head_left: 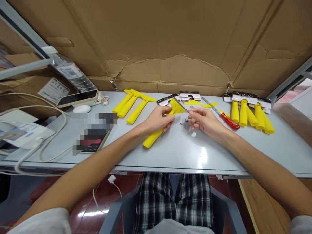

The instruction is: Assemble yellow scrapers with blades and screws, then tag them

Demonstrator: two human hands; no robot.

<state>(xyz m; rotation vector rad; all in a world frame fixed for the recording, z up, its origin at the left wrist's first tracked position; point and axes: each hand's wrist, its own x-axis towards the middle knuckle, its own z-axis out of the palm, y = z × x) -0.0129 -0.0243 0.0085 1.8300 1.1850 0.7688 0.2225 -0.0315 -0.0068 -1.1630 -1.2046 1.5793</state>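
My left hand is closed around a yellow scraper handle, which lies tilted over the table with its wide head up and to the right. A thin metal strip shows along the edge of that head. Close beside it, my right hand has thumb and index finger pinched at the head's right end; what sits between the fingertips is too small to make out. Under the right fingers lies a little pile of small screws on the table.
Several yellow handles lie at the back left. Packaged blades rest behind my hands. A red screwdriver and several finished-looking scrapers are at the right. Phones, cables and a plastic bottle crowd the left; cardboard walls the back.
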